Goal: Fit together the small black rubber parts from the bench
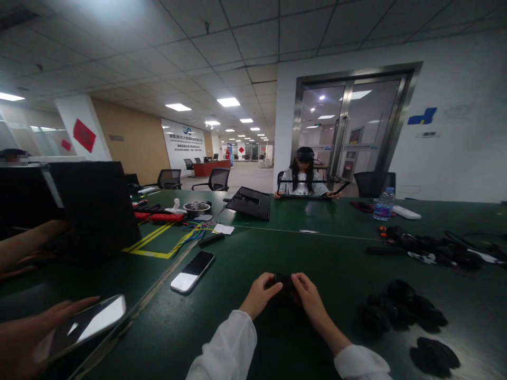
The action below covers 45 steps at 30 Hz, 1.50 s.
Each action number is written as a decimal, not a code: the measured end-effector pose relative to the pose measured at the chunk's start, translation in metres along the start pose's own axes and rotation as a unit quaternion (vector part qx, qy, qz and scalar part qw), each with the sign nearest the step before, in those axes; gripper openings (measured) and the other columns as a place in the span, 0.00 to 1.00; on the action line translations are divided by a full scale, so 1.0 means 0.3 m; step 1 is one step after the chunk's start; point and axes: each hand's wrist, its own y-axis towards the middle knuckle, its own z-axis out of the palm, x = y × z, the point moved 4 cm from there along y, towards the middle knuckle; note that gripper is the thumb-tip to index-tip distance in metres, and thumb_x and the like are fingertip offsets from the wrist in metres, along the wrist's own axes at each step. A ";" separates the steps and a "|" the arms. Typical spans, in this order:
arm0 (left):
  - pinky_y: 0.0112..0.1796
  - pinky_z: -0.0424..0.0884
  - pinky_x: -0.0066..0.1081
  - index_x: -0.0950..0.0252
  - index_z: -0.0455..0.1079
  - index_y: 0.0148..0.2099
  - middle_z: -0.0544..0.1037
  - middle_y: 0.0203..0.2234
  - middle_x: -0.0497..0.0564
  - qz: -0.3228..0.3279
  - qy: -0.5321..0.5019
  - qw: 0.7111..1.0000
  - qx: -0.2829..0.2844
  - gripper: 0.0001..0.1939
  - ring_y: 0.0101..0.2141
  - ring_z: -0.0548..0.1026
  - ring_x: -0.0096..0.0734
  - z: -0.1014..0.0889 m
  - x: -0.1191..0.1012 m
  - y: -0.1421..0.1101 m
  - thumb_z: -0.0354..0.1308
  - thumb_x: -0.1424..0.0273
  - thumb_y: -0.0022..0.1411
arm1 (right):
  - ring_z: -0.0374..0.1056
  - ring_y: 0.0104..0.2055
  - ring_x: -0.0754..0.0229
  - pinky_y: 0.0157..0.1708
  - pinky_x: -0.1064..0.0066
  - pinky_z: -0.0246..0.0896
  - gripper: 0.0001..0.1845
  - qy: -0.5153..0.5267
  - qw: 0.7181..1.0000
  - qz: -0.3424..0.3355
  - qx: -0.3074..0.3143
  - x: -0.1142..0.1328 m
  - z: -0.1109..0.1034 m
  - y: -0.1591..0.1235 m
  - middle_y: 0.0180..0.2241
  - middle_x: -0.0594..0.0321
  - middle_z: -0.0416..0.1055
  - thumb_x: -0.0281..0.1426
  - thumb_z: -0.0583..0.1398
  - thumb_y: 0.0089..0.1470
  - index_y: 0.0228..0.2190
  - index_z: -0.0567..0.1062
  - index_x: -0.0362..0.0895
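Both of my hands meet over the green tabletop, fingers closed around a small black object (283,282) whose kind I cannot make out. My left hand (259,294) grips its left side with thumb and fingers. At the right side, my right hand (311,301) pinches it, the fingertips partly hidden behind the thing. To the right lies a pile of black, rounded items (400,306), too dark to identify. A similar black piece (434,354) lies nearer the table's front. On the left, a smartphone (193,272) rests face up on the table.
Another person's hand (43,327) holds a phone (89,324) at lower left, beside a large black panel (95,206). Across the green table (332,253), a person holds a black frame (307,197). A water bottle (384,204), cables (190,237) and a metal bowl (197,208) stand around.
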 end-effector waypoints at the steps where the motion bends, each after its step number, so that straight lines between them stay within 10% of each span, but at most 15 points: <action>1: 0.36 0.61 0.29 0.67 0.66 0.38 0.70 0.32 0.50 -0.001 0.000 1.000 -0.002 0.17 0.35 0.67 0.32 0.000 -0.002 0.000 0.53 0.59 0.51 | 0.60 0.21 0.65 0.19 0.73 0.53 0.18 0.001 1.000 -0.003 0.001 -0.004 -0.001 0.001 0.20 0.69 0.64 0.47 0.51 0.45 0.28 0.66 0.45; 45: 0.32 0.63 0.29 0.67 0.67 0.31 0.69 0.25 0.48 -0.052 -0.069 0.996 -0.036 0.21 0.26 0.67 0.27 -0.005 0.011 0.005 0.47 0.53 0.52 | 0.60 0.19 0.65 0.18 0.73 0.54 0.17 0.008 0.999 -0.002 -0.035 0.017 -0.004 -0.010 0.18 0.69 0.63 0.47 0.52 0.43 0.25 0.66 0.45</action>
